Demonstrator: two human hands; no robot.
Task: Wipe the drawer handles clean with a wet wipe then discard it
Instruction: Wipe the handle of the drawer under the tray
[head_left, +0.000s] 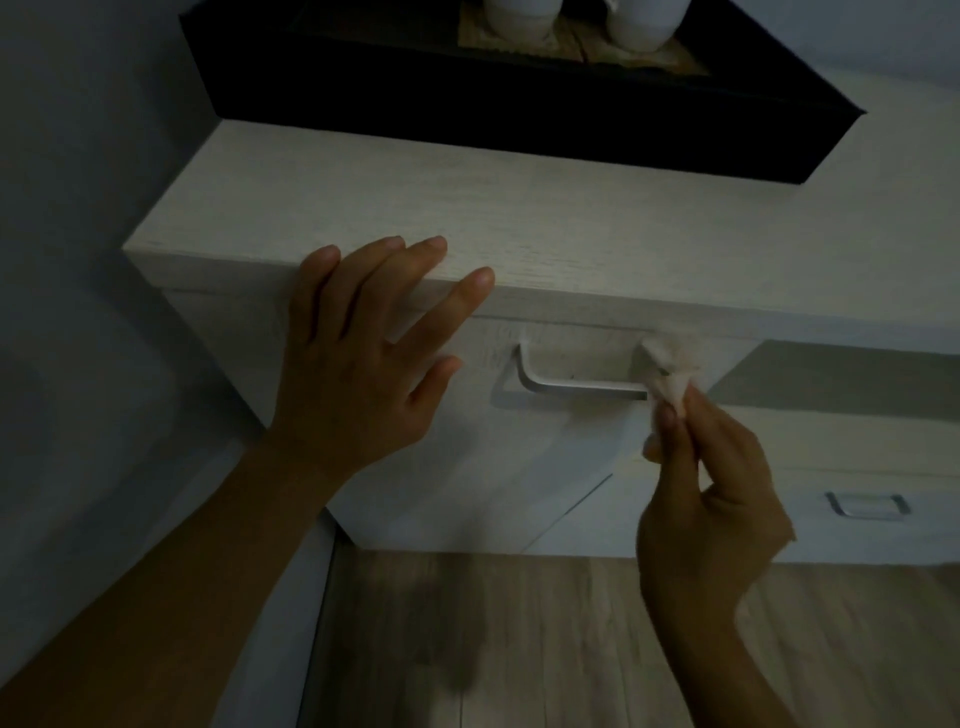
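A pale wooden cabinet (363, 208) fills the middle of the head view. Its top drawer carries a silver bar handle (576, 383). My right hand (711, 499) pinches a crumpled white wet wipe (670, 374) and presses it against the right end of that handle. My left hand (358, 353) has straight, spread fingers resting over the cabinet's front top edge, left of the handle. A second, smaller silver handle (867, 505) sits on a lower drawer at the right.
A black tray (467, 114) holding two white vessels (519, 15) stands at the back of the cabinet top. A grey wall (78, 260) closes in on the left. Wooden floor (519, 649) lies below the drawers.
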